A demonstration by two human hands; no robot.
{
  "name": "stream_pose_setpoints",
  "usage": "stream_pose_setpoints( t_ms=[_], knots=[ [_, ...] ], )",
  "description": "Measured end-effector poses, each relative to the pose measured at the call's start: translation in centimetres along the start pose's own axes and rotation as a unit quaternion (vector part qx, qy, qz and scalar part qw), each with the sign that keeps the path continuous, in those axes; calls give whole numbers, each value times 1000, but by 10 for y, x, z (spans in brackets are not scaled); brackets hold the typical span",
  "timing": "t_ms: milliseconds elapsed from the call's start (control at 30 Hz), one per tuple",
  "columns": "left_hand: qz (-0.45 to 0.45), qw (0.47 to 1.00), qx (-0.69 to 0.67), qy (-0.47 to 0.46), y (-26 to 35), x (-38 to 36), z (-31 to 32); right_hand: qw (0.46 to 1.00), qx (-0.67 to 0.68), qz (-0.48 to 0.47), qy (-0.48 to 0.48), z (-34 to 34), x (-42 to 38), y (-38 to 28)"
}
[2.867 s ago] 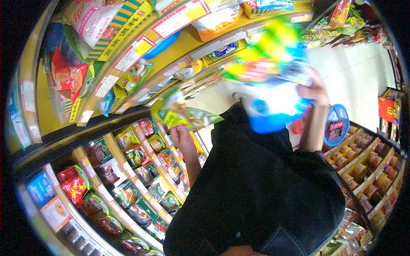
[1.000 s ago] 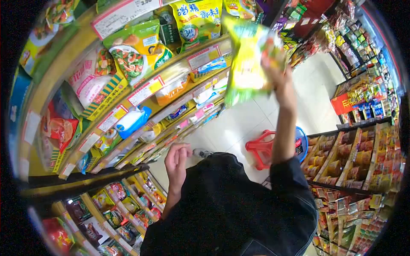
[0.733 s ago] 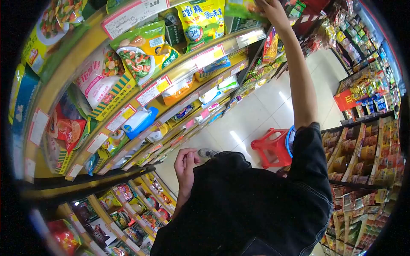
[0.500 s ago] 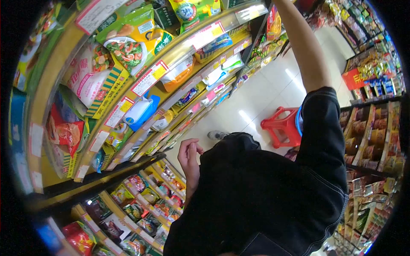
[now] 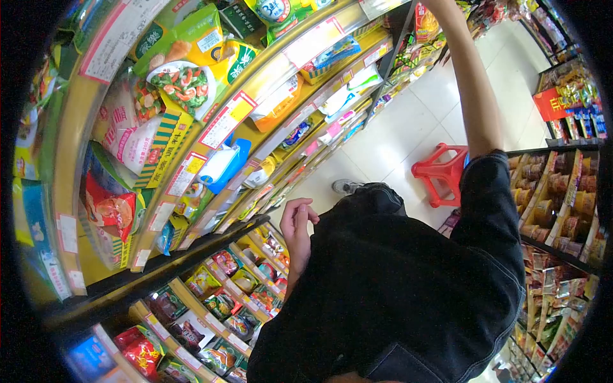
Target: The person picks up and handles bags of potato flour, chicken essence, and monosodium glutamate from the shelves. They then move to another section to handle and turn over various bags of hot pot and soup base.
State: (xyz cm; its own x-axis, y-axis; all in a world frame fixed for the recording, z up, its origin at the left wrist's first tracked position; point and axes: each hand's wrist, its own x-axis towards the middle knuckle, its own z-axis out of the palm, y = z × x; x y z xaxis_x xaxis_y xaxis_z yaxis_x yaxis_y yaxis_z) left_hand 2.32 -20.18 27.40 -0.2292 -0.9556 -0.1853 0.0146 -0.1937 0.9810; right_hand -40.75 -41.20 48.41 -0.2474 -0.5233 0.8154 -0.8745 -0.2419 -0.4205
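My left hand [image 5: 298, 223] hangs beside my body in its black shirt, near the lower shelves. Its fingers are loosely bent, and nothing shows in them. My right forearm [image 5: 476, 83] stretches away toward the far end of the shelf; the hand itself is cut off by the top edge. Close to that end of the arm is a red and yellow packet [image 5: 426, 24]. Left of me, the shelf holds a green and yellow seasoning bag [image 5: 185, 83], a pink and white bag [image 5: 131, 137] and a red packet [image 5: 110, 207].
A red plastic stool [image 5: 440, 172] stands on the tiled floor [image 5: 396, 121] ahead of me. Price labels [image 5: 228, 119] run along the shelf edges. Shelves of packaged goods [image 5: 555, 198] line the right side. More packets fill the lower shelves [image 5: 211, 281] at bottom left.
The view has shifted a little, so the stool and both arms appear farther right. My left hand keeps its loose bend, and my right arm stays outstretched.
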Motion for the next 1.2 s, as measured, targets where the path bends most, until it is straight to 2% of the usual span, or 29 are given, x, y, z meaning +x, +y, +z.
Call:
stream_pose_setpoints(
  t_ms=[33,100,167,200,233,267,300,333,367,400,433,500,533,600,700,733,767,800,933,1033,1067,1167,1200],
  knots=[
    [1,1000,0,4,1,2,1,999,2,-2,37,-7,-13,-13],
    [-3,1000,0,7,-1,4,-2,984,-163,-28,72,-36,-76,21],
    [-14,1000,-23,16,-8,5,-6,984,76,15,162,-12,-126,-21],
    [-22,999,-26,16,-13,5,-8,991,103,40,72,-4,-148,-35],
    [-44,998,-51,3,-19,5,-5,998,43,42,-23,8,-163,-36],
    [-61,996,-71,1,-24,5,-2,989,50,114,-77,26,-171,-37],
    [-72,994,-87,12,-24,4,-4,997,-68,-6,-41,53,-187,9],
    [-86,993,-80,9,-19,3,-2,996,-44,60,-54,73,-194,24],
    [-101,992,-76,8,-15,3,1,990,-56,85,-94,83,-194,35],
    [-77,995,-58,-16,-15,3,-2,980,-42,117,-157,89,-189,38],
    [-57,996,-39,-50,-14,4,-7,978,-21,131,-160,93,-188,30],
    [-29,998,-41,-38,-15,2,-13,980,-6,125,-154,95,-182,17],
    [-20,998,-48,-47,-16,3,-9,970,45,168,-170,96,-183,26],
    [-15,999,-35,-31,-13,1,-10,932,142,251,-220,99,-181,48],
    [-22,999,-35,-12,-14,-5,-14,868,335,299,-212,77,-180,50],
    [-24,999,-39,-7,-13,-6,-15,839,384,340,-182,65,-180,37],
    [-26,999,-44,-1,-14,-8,-15,840,340,394,-157,43,-180,8],
    [-12,999,-38,2,-18,-7,-18,826,384,390,-135,30,-189,-3],
    [15,999,-34,11,-6,-5,-24,815,369,422,-147,-31,-265,-14],
    [15,993,97,-62,14,-7,-30,806,374,420,-184,-47,-281,-81],
    [31,967,233,-93,33,-11,-29,810,377,381,-239,-50,-282,-102],
    [30,973,199,-114,59,-29,-30,791,395,218,-413,-43,-265,-167],
    [72,978,181,-73,67,-36,-37,781,426,163,-427,-32,-259,-189]
  ],
)
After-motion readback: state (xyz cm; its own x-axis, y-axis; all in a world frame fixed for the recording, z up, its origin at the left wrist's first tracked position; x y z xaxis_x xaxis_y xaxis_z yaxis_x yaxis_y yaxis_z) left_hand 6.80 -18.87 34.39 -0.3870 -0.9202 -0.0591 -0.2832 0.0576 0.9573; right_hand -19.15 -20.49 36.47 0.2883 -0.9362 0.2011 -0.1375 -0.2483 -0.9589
